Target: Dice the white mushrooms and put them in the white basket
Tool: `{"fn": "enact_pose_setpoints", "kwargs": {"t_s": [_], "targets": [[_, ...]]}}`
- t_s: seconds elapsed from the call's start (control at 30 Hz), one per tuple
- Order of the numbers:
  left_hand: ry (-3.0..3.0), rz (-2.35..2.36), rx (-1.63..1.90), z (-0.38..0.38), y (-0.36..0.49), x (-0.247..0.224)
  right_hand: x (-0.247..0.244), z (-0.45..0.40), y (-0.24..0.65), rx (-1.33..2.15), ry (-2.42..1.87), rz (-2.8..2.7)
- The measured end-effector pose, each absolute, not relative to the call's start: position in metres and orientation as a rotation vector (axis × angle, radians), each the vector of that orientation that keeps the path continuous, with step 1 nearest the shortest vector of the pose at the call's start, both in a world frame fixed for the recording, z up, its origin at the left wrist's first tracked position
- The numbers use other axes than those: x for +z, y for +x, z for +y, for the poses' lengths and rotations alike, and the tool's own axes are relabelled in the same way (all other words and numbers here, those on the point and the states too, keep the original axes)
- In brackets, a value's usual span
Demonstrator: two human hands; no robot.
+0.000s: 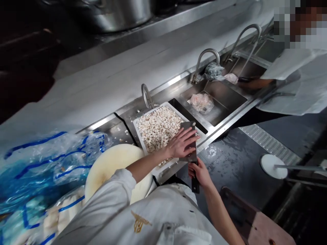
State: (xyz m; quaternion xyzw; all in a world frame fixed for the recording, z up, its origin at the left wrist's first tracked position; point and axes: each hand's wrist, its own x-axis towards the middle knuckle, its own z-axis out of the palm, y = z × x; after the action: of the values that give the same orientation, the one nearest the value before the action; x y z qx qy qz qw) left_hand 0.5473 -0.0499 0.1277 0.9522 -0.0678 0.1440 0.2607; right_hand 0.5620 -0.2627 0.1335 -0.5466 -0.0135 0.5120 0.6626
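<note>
My right hand (201, 173) is wrapped round the dark handle of a cleaver (186, 126), whose broad blade points away from me. Across the face of that blade lies my left hand (181, 143), open, with its fingers stretched out and spread. One small pale bit clings near the blade's far corner. Beneath and to the left, a white perforated tray (139, 131) sits over the sink, heaped with small diced pale pieces (159, 126) that look like chopped mushroom. The blade is over the tray's right side; my left forearm hides part of the pieces.
A round cutting board (114, 154) stands at my left, beside plastic bags with blue stripes (68, 160). A sink (224, 98) on the right holds a bagged pale item (201, 102). Farther right, a person in white (293, 81) reaches into another sink. Overhead is a metal shelf (153, 30).
</note>
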Motion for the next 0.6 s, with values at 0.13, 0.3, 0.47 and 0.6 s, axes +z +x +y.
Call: {"fn": "enact_pose_setpoints", "kwargs": {"t_s": [0.13,0.3,0.47,0.6], "targets": [[2.671,-0.005,0.319,-0.008,0.543,0.119,0.146,-0.25,0.551,1.296,-1.235,-0.134],[2.542,0.696,0.239,0.033,0.516,0.098,0.145,-0.268,0.549,1.325,-1.313,-0.178],[2.586,0.481,0.422,-0.027,0.485,0.111,0.137,-0.26,0.559,1.224,-1.424,-0.242],[2.686,0.287,0.306,-0.056,0.464,0.114,0.141,-0.234,0.564,1.145,-1.54,-0.381]]}}
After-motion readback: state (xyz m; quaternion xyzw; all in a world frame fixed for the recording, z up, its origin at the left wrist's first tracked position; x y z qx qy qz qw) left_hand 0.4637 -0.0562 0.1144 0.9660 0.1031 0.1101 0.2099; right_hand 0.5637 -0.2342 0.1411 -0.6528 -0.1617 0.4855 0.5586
